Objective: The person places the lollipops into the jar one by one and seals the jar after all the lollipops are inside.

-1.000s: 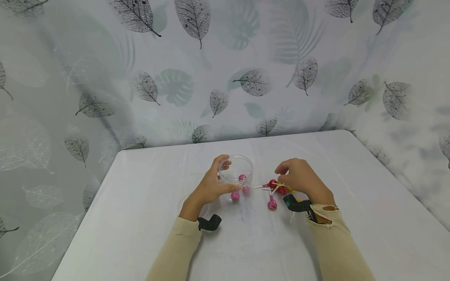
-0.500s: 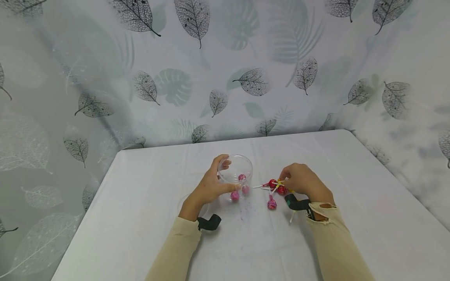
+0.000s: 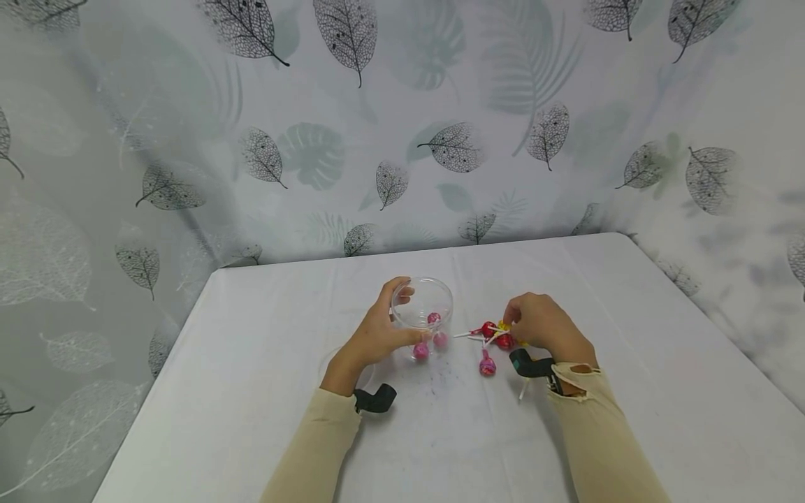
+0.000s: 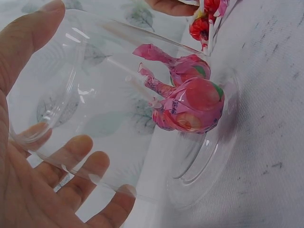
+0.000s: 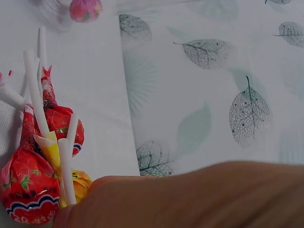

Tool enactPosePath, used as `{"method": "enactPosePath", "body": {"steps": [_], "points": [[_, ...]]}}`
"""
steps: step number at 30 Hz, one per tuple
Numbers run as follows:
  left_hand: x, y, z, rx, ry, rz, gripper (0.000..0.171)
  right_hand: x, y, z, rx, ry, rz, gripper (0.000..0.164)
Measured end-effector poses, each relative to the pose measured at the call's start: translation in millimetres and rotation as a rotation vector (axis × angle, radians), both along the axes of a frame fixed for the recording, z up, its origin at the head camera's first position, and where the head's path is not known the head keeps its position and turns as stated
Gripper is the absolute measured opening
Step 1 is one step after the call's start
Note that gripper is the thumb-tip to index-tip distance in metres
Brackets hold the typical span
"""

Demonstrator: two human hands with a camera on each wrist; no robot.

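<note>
My left hand point(image 3: 377, 330) grips a clear plastic jar point(image 3: 445, 313) from its left side, thumb in front and fingers behind. Several pink-wrapped lollipops point(image 4: 192, 107) lie at the jar's bottom, sticks leaning up its wall. To the right, my right hand point(image 3: 546, 325) pinches a yellow lollipop point(image 5: 80, 184) in a small pile; its fingertips are largely hidden by the hand. Red-wrapped lollipops point(image 5: 31, 187) touch the yellow one, their white sticks crossing. A pink-purple lollipop point(image 3: 487, 365) lies at the pile's near side.
A clear round lid point(image 3: 366, 377) lies on the white-covered table point(image 3: 264, 335), partly under my left wrist. A white stick point(image 3: 523, 389) pokes out below my right wrist camera. Leaf-patterned cloth point(image 3: 402, 126) hangs behind and at both sides.
My right hand has come down and slightly right onto the pile, its fingers closing at the yellow lollipop. The left hand and jar stay in place.
</note>
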State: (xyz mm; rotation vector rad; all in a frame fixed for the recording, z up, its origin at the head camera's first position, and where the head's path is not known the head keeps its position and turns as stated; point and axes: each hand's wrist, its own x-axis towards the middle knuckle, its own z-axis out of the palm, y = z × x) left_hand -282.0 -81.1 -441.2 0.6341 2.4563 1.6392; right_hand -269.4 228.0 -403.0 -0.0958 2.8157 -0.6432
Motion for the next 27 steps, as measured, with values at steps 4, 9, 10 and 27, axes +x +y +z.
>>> {"method": "enactPosePath", "body": {"steps": [4, 9, 10, 27], "points": [[0.6, 0.1, 0.0, -0.006, -0.014, 0.007, 0.099, 0.7, 1.6, 0.6, -0.005, -0.016, -0.004, 0.010], [1.2, 0.6, 0.2, -0.003, -0.020, 0.008, 0.098, 1.2, 7.4, 0.5, -0.011, -0.049, -0.027, 0.013], [1.3, 0.6, 0.1, -0.003, -0.016, 0.006, 0.098, 1.1, 8.4, 0.3, -0.010, -0.058, -0.031, 0.014], [-1.6, 0.3, -1.7, 0.002, 0.002, -0.001, 0.099, 1.3, 13.5, 2.2, 0.018, 0.055, -0.010, 0.008]]}}
